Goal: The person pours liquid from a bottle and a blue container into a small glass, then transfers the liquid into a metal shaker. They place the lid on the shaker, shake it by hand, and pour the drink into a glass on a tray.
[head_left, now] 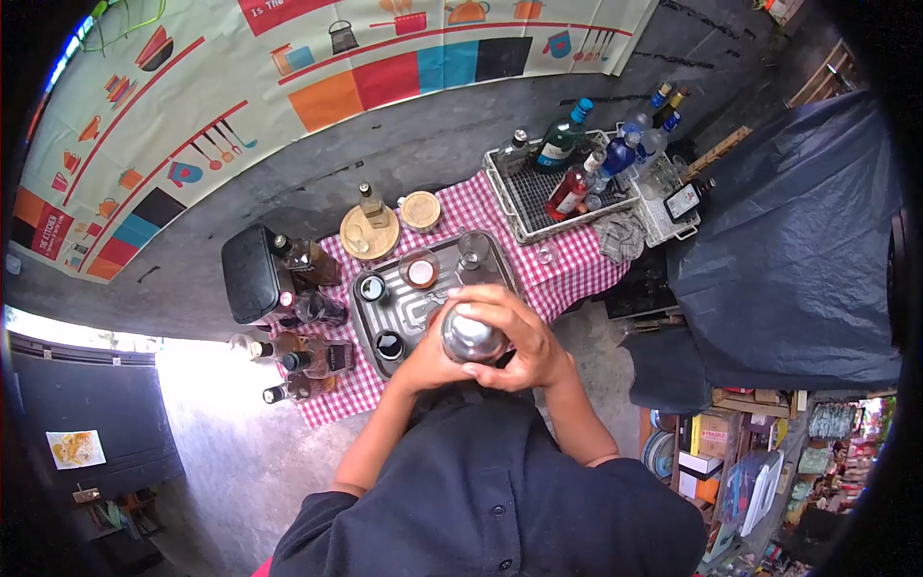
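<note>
A shiny metal cocktail shaker (471, 332) is held up in front of my chest, above the near edge of the tray. My left hand (429, 362) is wrapped around its lower left side. My right hand (534, 341) closes round its right side, fingers curling over the far side. Behind it lies a grey metal serving tray (444, 252). On the tray stand a clear glass (473, 252), a glass with reddish-brown content (420, 273) and two small dark-looking cups, one farther back (370, 288) and one nearer (388, 346). The tray's front right part is hidden by my hands.
A red checked cloth (567, 274) covers the table. Several bottles (317, 356) crowd its left end beside a black bin (255, 274). At the back are round wooden boards (370, 236). A wire basket (538, 226) of bottles and a crumpled grey cloth (618, 234) are on the right.
</note>
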{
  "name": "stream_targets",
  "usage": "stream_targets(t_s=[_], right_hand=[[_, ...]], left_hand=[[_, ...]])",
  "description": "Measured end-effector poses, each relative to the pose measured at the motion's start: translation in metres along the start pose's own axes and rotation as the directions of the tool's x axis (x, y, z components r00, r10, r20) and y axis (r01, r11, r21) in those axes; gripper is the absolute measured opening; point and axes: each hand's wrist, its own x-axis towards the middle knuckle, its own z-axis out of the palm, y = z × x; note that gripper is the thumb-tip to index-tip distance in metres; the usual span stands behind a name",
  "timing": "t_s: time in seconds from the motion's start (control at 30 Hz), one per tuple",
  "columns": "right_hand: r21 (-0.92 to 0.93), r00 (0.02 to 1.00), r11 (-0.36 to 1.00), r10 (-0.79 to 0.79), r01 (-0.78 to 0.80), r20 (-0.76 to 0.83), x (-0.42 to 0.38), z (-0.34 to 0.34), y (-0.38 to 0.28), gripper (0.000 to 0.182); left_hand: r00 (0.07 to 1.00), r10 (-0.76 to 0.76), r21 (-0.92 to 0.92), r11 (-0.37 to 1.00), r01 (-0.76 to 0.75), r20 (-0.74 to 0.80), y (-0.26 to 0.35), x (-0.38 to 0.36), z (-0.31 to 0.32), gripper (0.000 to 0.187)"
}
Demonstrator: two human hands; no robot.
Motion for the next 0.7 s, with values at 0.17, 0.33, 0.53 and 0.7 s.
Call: stream_targets(t_s=[0.17,0.33,0.53,0.7], right_hand=[[-0.121,0.995,0.989,0.077,-0.084,-0.056,0.004,-0.027,-0.009,0.06],[-0.276,0.984,0.953,0.155,-0.126,0.085,0.011,-0.061,0.01,0.049],[-0.342,0.946,0.937,0.048,0.069,0.322,0.03,-0.103,0.044,0.045],[-0.319,0.902,0.931,-0.026,0.179,0.43,0.054,-0.144,0.056,0.046]], left_hand=[[0.977,0.169,0.332,0.936,-0.119,-0.128,0.002,0.001,-0.002,0.092],[0.943,0.196,0.437,0.897,-0.062,-0.27,0.002,0.013,0.005,0.084],[0.872,0.299,0.589,0.808,-0.014,-0.388,-0.004,0.039,0.023,0.081],[0.773,0.465,0.744,0.668,0.015,-0.433,-0.003,0.07,0.057,0.085]])
